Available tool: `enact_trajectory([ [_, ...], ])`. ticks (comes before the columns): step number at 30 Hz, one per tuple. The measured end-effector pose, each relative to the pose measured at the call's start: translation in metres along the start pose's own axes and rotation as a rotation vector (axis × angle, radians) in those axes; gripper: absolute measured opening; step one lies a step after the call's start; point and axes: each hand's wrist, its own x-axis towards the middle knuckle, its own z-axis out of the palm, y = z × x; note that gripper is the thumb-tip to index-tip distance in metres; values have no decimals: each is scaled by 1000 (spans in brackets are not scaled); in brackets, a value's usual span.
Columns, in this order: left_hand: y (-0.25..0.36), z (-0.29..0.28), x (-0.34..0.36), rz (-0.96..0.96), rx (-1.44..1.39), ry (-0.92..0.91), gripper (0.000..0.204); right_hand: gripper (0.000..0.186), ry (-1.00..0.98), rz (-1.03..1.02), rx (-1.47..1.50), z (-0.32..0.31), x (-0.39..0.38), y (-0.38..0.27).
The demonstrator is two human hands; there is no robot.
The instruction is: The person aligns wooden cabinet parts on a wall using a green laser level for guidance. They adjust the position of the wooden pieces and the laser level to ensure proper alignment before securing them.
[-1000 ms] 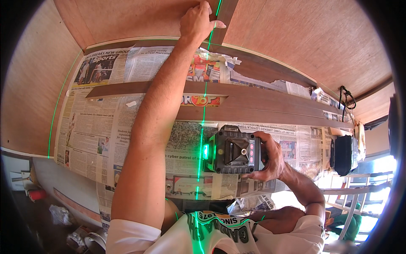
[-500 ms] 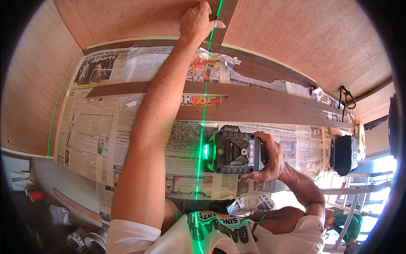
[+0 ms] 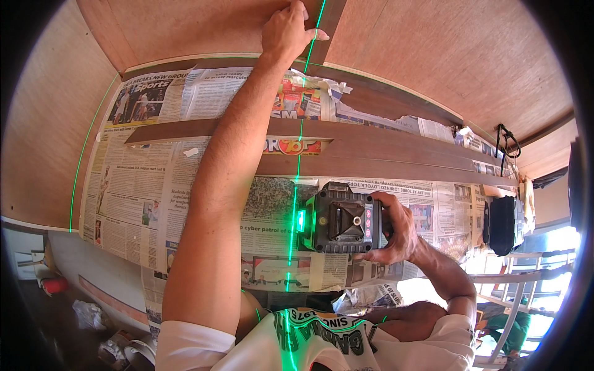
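A black laser level (image 3: 342, 220) stands on newspaper spread over the counter, its lit green window facing left. My right hand (image 3: 398, 230) grips its right side, fingers behind and thumb in front. My left arm stretches far forward, and my left hand (image 3: 288, 32) rests against the upright plywood panel beside a dark wooden strip (image 3: 330, 31). Its thumb is spread out to the right across that strip, where the green laser line (image 3: 314, 37) runs; the other fingers are partly bent. The line continues down over the newspaper (image 3: 133, 204) and onto my shirt.
Loose brown wooden strips (image 3: 365, 137) lie across the newspaper. A patch of speckled stone (image 3: 267, 196) shows through. At the right are a black case or battery-like block (image 3: 504, 226), a black cord (image 3: 507, 142) and metal scaffolding or ladder rails (image 3: 526, 276). A person in green (image 3: 513, 331) is beyond.
My left hand shifts very slightly on the panel. The laser level and my right hand stay in place. The person in green at the lower right moves a little.
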Motion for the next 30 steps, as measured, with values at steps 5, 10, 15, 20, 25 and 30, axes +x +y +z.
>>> enact_trajectory([
  [5,-3,0,-1,10,-4,19,67,104,-27,15,-33,-2,0,-1],
  [10,-3,2,0,12,-6,19,68,104,19,-21,-9,0,1,0],
  [15,-4,4,-1,12,-1,26,69,104,-4,-17,-20,-4,2,-1],
  [20,-5,4,-1,27,3,29,69,103,-18,-1,-33,-7,1,-1],
  [25,-8,5,-2,54,21,66,68,105,-1,-15,-34,-6,1,-1],
  [30,-4,4,0,22,-21,4,68,106,1,13,-29,-6,-3,2],
])
